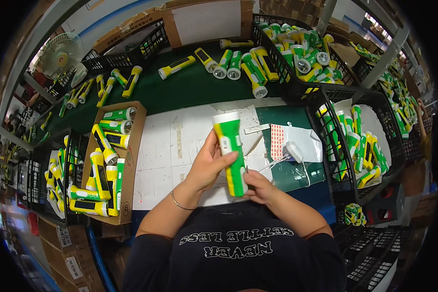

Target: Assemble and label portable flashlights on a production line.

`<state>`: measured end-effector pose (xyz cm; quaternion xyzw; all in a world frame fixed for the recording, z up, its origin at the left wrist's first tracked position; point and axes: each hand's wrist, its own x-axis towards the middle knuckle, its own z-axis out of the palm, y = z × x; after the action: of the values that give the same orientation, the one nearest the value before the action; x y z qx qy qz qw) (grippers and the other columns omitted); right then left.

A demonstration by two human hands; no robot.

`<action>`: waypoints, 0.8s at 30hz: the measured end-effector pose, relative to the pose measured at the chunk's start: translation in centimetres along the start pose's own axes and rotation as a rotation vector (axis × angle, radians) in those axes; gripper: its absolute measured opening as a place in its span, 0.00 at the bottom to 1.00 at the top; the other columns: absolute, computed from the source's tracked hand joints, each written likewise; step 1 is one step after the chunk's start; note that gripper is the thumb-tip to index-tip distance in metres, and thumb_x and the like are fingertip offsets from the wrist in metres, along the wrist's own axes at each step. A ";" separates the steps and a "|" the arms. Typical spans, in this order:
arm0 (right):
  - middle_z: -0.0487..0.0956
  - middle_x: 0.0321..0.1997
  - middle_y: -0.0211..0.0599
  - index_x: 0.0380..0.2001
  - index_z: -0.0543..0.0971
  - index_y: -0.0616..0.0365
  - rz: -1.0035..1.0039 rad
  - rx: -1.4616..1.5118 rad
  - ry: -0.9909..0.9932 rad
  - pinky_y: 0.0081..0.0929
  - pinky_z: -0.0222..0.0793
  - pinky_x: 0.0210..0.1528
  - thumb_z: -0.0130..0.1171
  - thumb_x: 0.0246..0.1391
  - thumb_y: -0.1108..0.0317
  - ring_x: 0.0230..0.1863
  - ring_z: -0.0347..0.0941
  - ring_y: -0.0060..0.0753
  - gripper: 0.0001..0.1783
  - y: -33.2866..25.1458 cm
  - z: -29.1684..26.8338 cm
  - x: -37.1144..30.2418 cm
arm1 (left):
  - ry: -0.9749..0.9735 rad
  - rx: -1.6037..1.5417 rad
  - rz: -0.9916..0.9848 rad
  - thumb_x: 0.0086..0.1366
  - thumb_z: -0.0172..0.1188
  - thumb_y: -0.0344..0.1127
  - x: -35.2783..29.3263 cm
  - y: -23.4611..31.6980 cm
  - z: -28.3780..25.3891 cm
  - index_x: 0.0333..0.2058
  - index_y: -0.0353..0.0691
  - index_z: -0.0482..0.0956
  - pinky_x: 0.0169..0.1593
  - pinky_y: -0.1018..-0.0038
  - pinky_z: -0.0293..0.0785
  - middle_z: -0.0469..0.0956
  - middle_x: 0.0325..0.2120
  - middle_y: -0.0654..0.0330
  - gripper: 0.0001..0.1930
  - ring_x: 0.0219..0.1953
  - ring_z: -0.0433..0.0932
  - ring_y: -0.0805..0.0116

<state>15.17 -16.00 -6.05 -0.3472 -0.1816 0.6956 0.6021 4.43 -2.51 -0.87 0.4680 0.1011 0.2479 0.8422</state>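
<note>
Above the near edge of the work surface, a green and yellow flashlight (235, 168) is held with its white head (226, 117) pointing away from me. My left hand (210, 163) is closed around its middle, the thumb lying across the green side. Closed at the tail end is my right hand (263, 187), its thumb against the flashlight's side and its fingers partly hidden. A thin dark sliver shows by that thumb; I cannot make out what it is. Just beyond the right hand, a white charger plug (293, 151) with a white cable lies on a silver-white bag (304, 138).
At my left stands a cardboard box (137, 141) of flashlights, beside a black crate (31, 187). Black crates (343, 187) full of flashlights line the right. Several loose flashlights (176, 67) lie on the green surface (180, 90) beyond the white sheet (155, 160).
</note>
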 end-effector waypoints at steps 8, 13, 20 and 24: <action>0.66 0.20 0.17 0.30 0.73 0.60 -0.420 -0.516 0.266 0.14 0.54 0.23 0.62 0.51 0.63 0.21 0.58 0.10 0.12 1.3 1.9 1.7 | 0.252 -0.230 -0.126 0.66 0.46 0.45 0.2 -3.6 -1.0 0.51 0.38 0.64 0.45 0.67 0.75 0.71 0.41 0.52 0.20 0.39 0.74 0.65; 0.68 0.19 0.23 0.27 0.74 0.61 -0.227 -0.838 0.234 0.15 0.58 0.24 0.62 0.50 0.56 0.22 0.60 0.12 0.18 0.9 1.6 1.2 | 0.278 -0.351 -0.245 0.66 0.46 0.48 0.5 -4.7 -3.2 0.48 0.40 0.66 0.29 0.76 0.73 0.71 0.29 0.60 0.20 0.27 0.71 0.72; 0.70 0.21 0.29 0.31 0.73 0.62 -0.311 -0.879 0.220 0.20 0.61 0.28 0.52 0.57 0.57 0.23 0.63 0.18 0.16 0.1 0.6 0.6 | 0.246 -0.407 -0.308 0.66 0.46 0.49 0.1 -4.2 -3.5 0.47 0.40 0.67 0.29 0.76 0.73 0.71 0.29 0.59 0.20 0.27 0.72 0.72; 0.71 0.23 0.43 0.26 0.72 0.61 -0.397 -1.122 0.261 0.31 0.64 0.30 0.46 0.58 0.61 0.26 0.69 0.41 0.14 -2.2 0.5 0.3 | 0.206 -0.314 -0.238 0.66 0.46 0.46 0.3 -4.0 -4.0 0.46 0.37 0.67 0.29 0.75 0.73 0.72 0.30 0.57 0.19 0.28 0.72 0.71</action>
<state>16.35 -15.11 -4.28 -0.6534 -0.5065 0.3202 0.4626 4.33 -1.14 -6.40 0.2881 0.2014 0.2061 0.9132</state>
